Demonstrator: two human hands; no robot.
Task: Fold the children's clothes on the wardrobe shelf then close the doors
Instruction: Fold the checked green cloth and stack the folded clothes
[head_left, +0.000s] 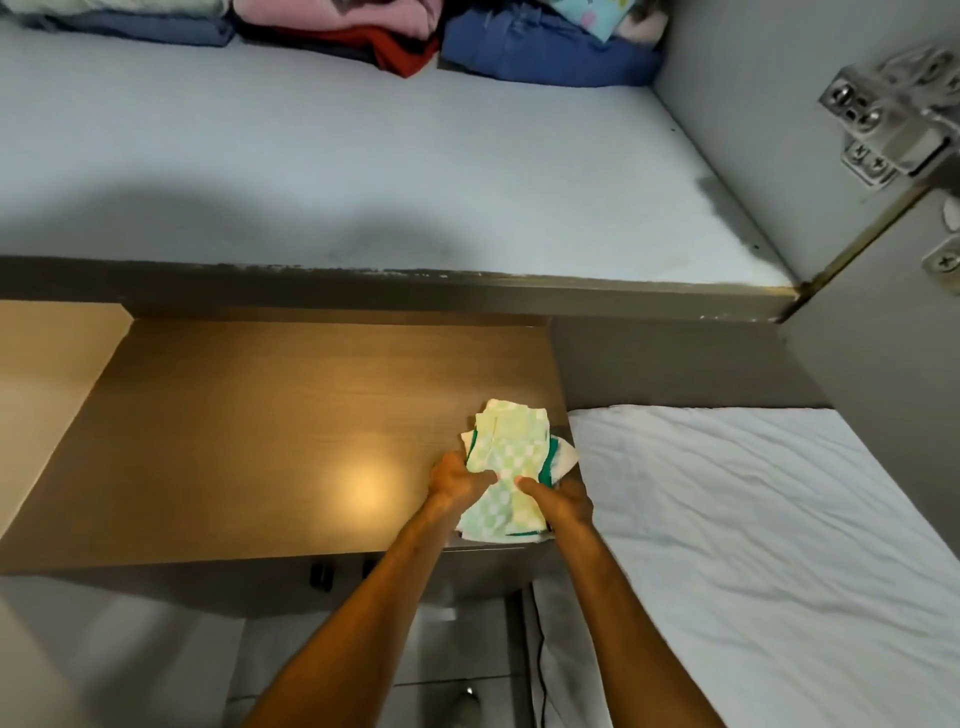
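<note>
A small stack of folded children's clothes (506, 457), pale green and yellow checks with a dark green trim, rests at the right end of a wooden desk top (260, 441). My left hand (457, 478) grips the stack's left side and my right hand (563, 499) grips its right side, thumbs on top. Above, the grey wardrobe shelf (363, 171) holds folded piles at the back: a blue pile (130, 26), a pink and red pile (363, 36) and a blue denim pile (545, 52).
A wardrobe door (883, 389) stands open at the right, hung on a metal hinge (893, 119). A bed with a white sheet (753, 519) lies right of the desk. Grey floor shows below the desk edge.
</note>
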